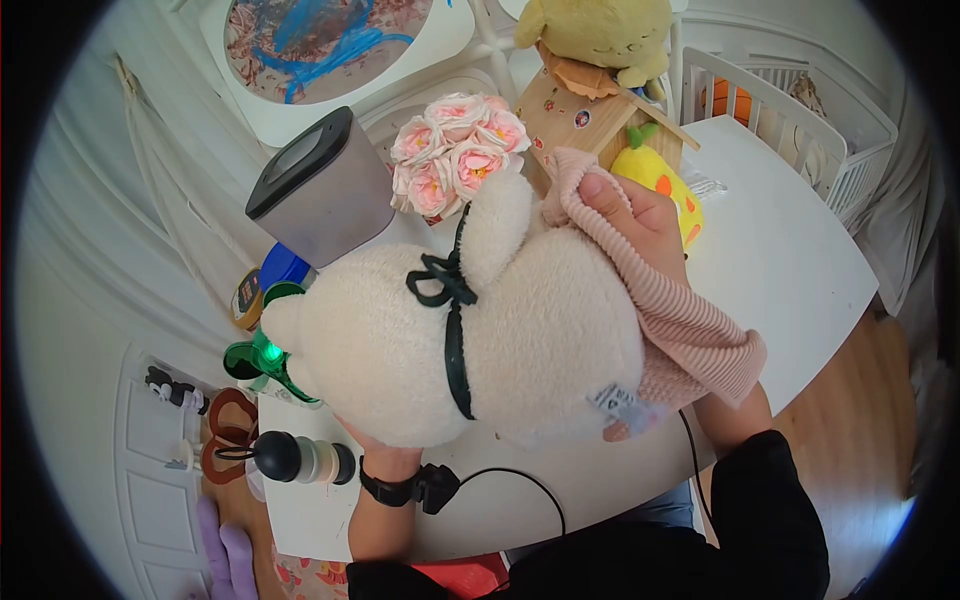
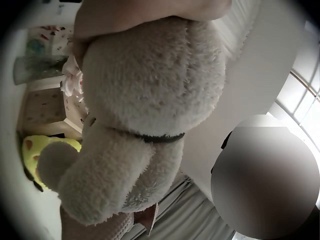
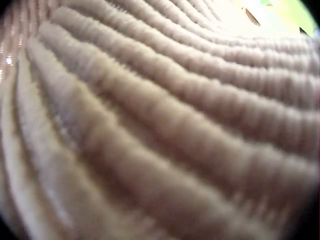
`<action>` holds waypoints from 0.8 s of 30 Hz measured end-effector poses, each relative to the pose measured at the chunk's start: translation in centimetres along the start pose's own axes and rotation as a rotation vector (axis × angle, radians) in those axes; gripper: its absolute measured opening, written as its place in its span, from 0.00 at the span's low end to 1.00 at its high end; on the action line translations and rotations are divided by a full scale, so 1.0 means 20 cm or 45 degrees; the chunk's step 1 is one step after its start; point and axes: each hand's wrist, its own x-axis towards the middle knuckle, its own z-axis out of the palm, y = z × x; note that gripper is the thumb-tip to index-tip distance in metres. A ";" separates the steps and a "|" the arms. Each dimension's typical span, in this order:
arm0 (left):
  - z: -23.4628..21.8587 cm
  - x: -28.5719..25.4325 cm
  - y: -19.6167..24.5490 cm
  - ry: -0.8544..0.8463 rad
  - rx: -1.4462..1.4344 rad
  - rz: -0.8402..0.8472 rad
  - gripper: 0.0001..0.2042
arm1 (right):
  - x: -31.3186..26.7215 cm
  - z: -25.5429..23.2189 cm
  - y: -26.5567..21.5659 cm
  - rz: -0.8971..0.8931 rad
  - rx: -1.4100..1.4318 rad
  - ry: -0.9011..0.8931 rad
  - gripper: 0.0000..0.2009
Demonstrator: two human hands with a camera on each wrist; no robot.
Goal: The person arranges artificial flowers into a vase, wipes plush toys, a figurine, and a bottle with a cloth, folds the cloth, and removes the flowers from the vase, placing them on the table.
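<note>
A white plush toy [image 1: 375, 345] lies sideways above the white table, a dark green ribbon [image 1: 457, 360] tied round its neck in a bow. My left hand [image 2: 145, 15] grips the toy's head end from below; in the head view the toy hides most of that hand. At the toy's other end, my right hand [image 1: 645, 212] pinches a pink ribbed cloth [image 1: 690, 315], thumb on top, with the cloth against the toy's body. Folds of this cloth fill the right wrist view. A small label [image 1: 607, 400] hangs near the toy's lower end.
Behind the toy stand pink flowers [image 1: 455, 150], a grey bin with a black lid [image 1: 320, 190] and a wooden box [image 1: 575, 125]. A yellow plush [image 1: 665, 185] sits beyond my right hand. A dark-capped bottle [image 1: 300, 458] lies at left on the table [image 1: 800, 270].
</note>
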 end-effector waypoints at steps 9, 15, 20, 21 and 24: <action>-0.06 -0.02 0.10 -0.308 0.029 0.003 0.37 | -0.10 -0.24 0.23 -0.292 -0.674 -0.196 0.12; -0.05 0.02 0.14 -0.508 -0.004 -0.029 0.38 | -0.20 -0.54 0.22 -0.152 -1.120 -0.283 0.12; -0.04 0.03 0.18 -0.724 -0.020 -0.098 0.39 | -0.38 -0.56 0.03 -0.439 -1.449 -0.443 0.24; 0.01 0.01 0.18 -0.663 0.155 0.009 0.37 | -0.42 -0.52 -0.06 -0.447 -1.366 -0.561 0.28; 0.21 -0.07 0.14 -0.578 0.565 0.234 0.34 | -0.48 -0.40 -0.17 -0.364 -0.900 -0.983 0.42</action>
